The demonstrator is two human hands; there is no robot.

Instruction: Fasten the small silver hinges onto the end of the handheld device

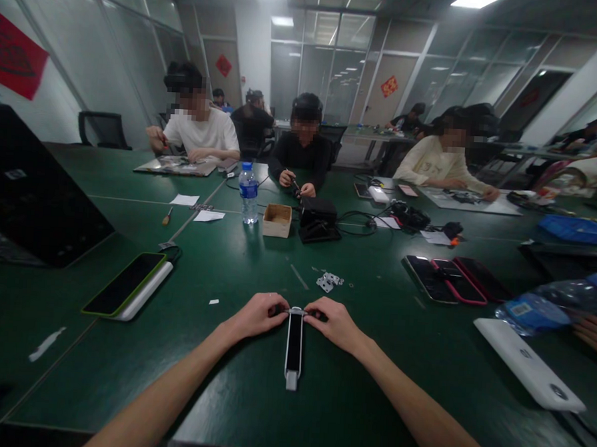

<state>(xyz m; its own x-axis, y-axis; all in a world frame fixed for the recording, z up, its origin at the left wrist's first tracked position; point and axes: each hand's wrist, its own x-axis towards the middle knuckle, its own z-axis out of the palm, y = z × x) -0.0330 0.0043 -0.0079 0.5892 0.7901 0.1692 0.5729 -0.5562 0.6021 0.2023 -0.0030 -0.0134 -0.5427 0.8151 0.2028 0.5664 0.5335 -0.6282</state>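
Note:
A long, narrow white device with a black face lies on the green table, pointing towards me, with a pale rectangular tip at its near end. Across its far end sits a small silvery metal piece. My left hand pinches the left side of that piece between thumb and fingers. From the right, my right hand pinches its other side in the same way. Fingers partly hide the piece's ends. Just beyond my hands is a small pile of flat metal plates.
A water bottle, an open cardboard box and a black case stand ahead. Phones and a white power bank lie right, near another person's hand. Leftward are a green-edged phone and a black monitor.

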